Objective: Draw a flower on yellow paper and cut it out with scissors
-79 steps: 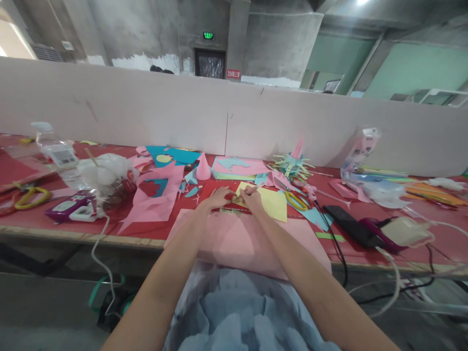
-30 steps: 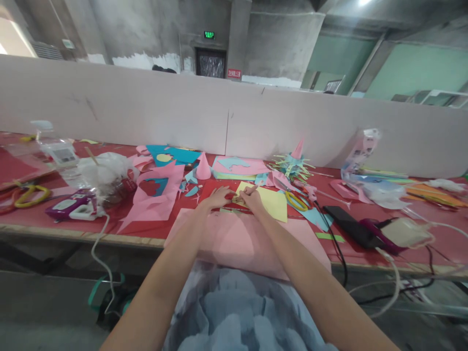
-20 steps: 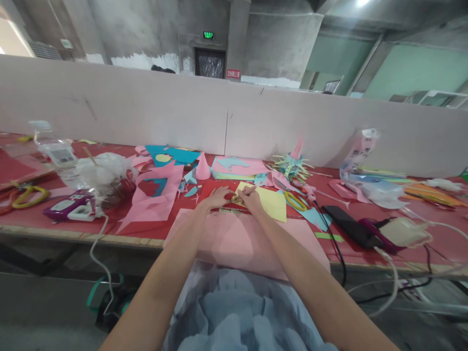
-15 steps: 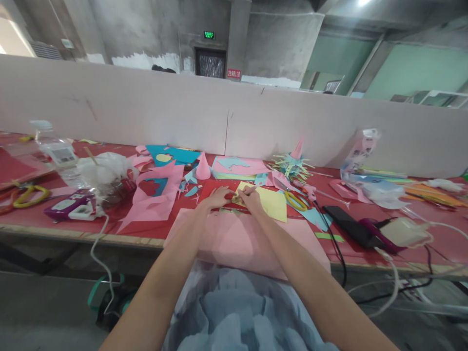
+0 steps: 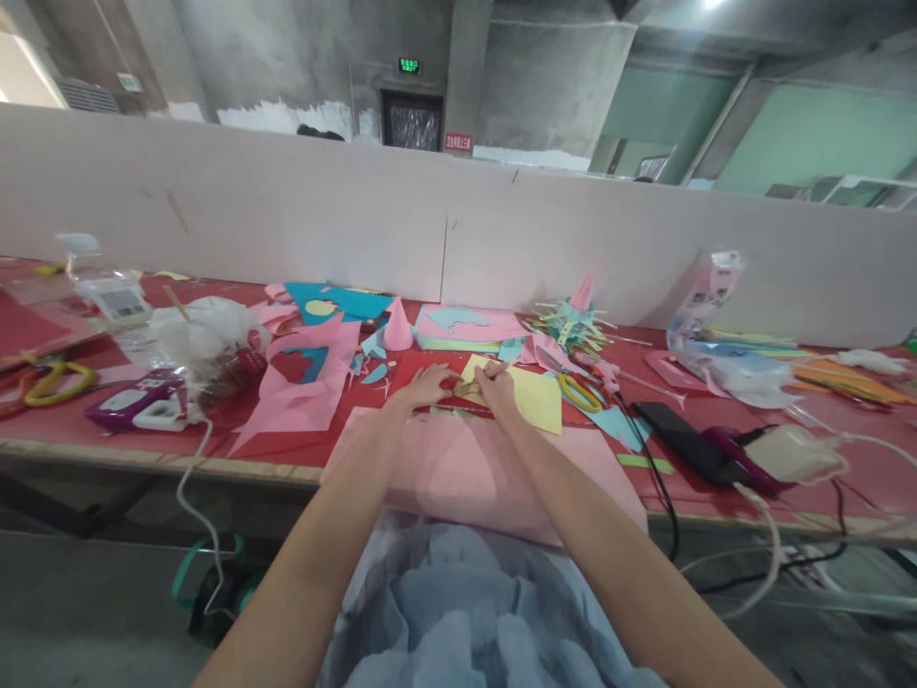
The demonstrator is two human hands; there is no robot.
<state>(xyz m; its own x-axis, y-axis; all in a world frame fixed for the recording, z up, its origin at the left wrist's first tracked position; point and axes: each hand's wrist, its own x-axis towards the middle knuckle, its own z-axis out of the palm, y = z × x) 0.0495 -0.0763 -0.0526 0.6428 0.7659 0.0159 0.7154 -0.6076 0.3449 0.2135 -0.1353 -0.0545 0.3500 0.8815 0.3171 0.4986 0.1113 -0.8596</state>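
Paper (image 5: 541, 401) beneath right hand (image 5: 496, 385)

The green sign (image 5: 409, 65) reads "EXIT"; the red sign (image 5: 458, 142), Chinese characters.

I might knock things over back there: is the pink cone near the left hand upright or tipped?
Upright: the pink cone has its point up and its wide end down.

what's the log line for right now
left hand: at yellow paper | right hand: over yellow paper | scissors: right of paper | pink cone: upright
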